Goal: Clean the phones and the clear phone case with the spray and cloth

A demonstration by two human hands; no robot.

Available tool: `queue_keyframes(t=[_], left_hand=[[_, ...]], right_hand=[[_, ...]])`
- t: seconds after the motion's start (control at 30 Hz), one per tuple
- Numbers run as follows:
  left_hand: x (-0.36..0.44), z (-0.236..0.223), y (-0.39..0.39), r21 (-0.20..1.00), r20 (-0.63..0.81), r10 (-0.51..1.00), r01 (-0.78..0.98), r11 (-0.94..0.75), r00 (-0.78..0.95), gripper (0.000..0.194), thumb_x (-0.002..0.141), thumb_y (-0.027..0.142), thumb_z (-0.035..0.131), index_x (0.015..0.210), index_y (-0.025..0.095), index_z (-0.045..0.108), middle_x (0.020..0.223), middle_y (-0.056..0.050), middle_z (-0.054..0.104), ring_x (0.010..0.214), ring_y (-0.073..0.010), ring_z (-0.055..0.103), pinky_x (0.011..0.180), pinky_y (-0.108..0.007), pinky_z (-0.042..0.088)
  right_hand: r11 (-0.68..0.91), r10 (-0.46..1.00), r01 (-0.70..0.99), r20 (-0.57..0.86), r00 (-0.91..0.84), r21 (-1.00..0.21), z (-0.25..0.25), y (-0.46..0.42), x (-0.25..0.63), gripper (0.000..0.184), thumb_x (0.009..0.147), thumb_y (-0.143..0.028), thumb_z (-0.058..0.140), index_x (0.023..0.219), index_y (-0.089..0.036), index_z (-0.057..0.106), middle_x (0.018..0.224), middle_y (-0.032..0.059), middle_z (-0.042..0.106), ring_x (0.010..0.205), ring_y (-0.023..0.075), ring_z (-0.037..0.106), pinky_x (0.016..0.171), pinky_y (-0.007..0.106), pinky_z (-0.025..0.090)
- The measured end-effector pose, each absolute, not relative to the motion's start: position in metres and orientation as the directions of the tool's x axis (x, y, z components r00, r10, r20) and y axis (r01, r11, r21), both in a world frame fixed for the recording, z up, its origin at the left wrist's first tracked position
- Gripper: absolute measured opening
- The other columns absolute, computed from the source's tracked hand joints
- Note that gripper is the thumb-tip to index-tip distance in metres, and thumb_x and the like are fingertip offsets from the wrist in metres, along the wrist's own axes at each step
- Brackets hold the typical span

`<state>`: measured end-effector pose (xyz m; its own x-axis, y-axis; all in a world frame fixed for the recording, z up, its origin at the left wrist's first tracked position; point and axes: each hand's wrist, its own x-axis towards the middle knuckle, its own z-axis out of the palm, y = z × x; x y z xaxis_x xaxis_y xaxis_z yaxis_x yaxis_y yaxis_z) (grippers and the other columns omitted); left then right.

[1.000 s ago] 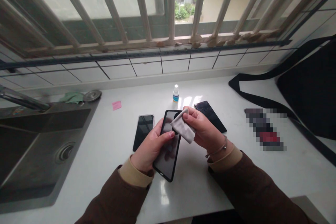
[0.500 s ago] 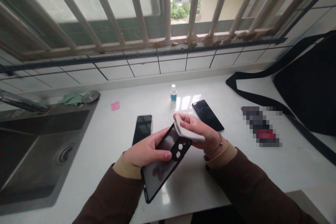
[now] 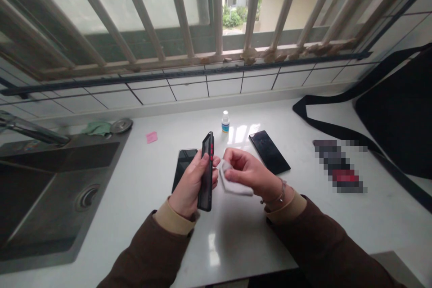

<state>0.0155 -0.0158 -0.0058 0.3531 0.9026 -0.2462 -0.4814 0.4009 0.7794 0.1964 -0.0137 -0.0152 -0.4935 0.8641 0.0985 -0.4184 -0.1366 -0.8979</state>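
My left hand grips a black phone case with red side buttons, turned edge-on toward me and held upright above the white counter. My right hand is closed on a small grey cloth, pressed against the case's right side. Just behind the left hand a dark phone lies flat on the counter. A second dark phone lies to the right of my right hand.
A small white dropper bottle stands at the back of the counter, a pink slip to its left. A steel sink with a tap fills the left. A black bag with straps sits at right, beside a blurred item.
The left hand has turned the case from lying slanted with its inside showing to standing edge-on. The right hand with the cloth has shifted from the case's top end to its side.
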Motion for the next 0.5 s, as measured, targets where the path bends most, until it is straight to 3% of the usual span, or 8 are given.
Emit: queue_keyframes(t=[0.1, 0.2, 0.3, 0.4, 0.5], left_hand=[[0.020, -0.010, -0.018, 0.850, -0.272, 0.934, -0.397, 0.346, 0.233, 0.043, 0.089, 0.040, 0.087, 0.125, 0.021, 0.073, 0.100, -0.002, 0.072, 0.086, -0.0129, 0.070, 0.079, -0.020, 0.058], [0.021, -0.017, -0.018, 0.830, -0.302, 0.922, -0.409, 0.379, 0.242, 0.042, 0.080, 0.047, 0.094, 0.110, 0.022, 0.079, 0.102, -0.004, 0.076, 0.103, -0.0210, 0.073, 0.086, -0.025, 0.061], [0.022, -0.023, -0.017, 0.722, -0.364, 0.875, -0.497, 0.482, 0.319, 0.058, 0.083, 0.071, 0.081, 0.113, 0.022, 0.080, 0.100, -0.007, 0.078, 0.102, -0.0251, 0.076, 0.084, -0.032, 0.065], [0.022, -0.024, -0.017, 0.626, -0.379, 0.860, -0.590, 0.510, 0.341, 0.068, 0.090, 0.075, 0.071, 0.126, 0.018, 0.077, 0.104, -0.008, 0.078, 0.096, -0.0210, 0.076, 0.086, -0.030, 0.064], [0.021, -0.019, -0.018, 0.580, -0.348, 0.887, -0.673, 0.459, 0.305, 0.080, 0.090, 0.083, 0.063, 0.126, 0.012, 0.076, 0.105, -0.009, 0.076, 0.092, -0.0196, 0.075, 0.085, -0.031, 0.065]], right_hand=[[0.074, 0.813, -0.205, 0.178, -0.555, -0.976, -0.013, -0.020, 0.190, 0.042, 0.083, -0.049, 0.092, 0.080, -0.022, 0.060, 0.074, -0.0040, 0.057, 0.064, 0.0122, 0.049, 0.058, 0.026, 0.039], [0.307, 0.809, -0.004, 0.263, -0.525, -0.952, -0.018, -0.021, 0.185, 0.034, 0.090, -0.047, 0.086, 0.082, -0.022, 0.063, 0.072, -0.0029, 0.060, 0.065, 0.0135, 0.048, 0.060, 0.028, 0.038], [0.398, 0.813, 0.102, 0.299, -0.499, -0.912, -0.025, -0.021, 0.182, 0.030, 0.095, -0.046, 0.081, 0.085, -0.023, 0.065, 0.075, -0.0017, 0.063, 0.064, 0.0139, 0.049, 0.062, 0.029, 0.039], [0.410, 0.828, 0.161, 0.292, -0.478, -0.898, -0.028, -0.023, 0.181, 0.030, 0.096, -0.046, 0.081, 0.086, -0.023, 0.064, 0.075, -0.0022, 0.063, 0.062, 0.0135, 0.049, 0.062, 0.029, 0.039], [0.431, 0.829, 0.201, 0.298, -0.473, -0.880, -0.028, -0.023, 0.179, 0.030, 0.097, -0.045, 0.081, 0.087, -0.023, 0.063, 0.078, -0.0020, 0.064, 0.064, 0.0139, 0.052, 0.064, 0.029, 0.039]])
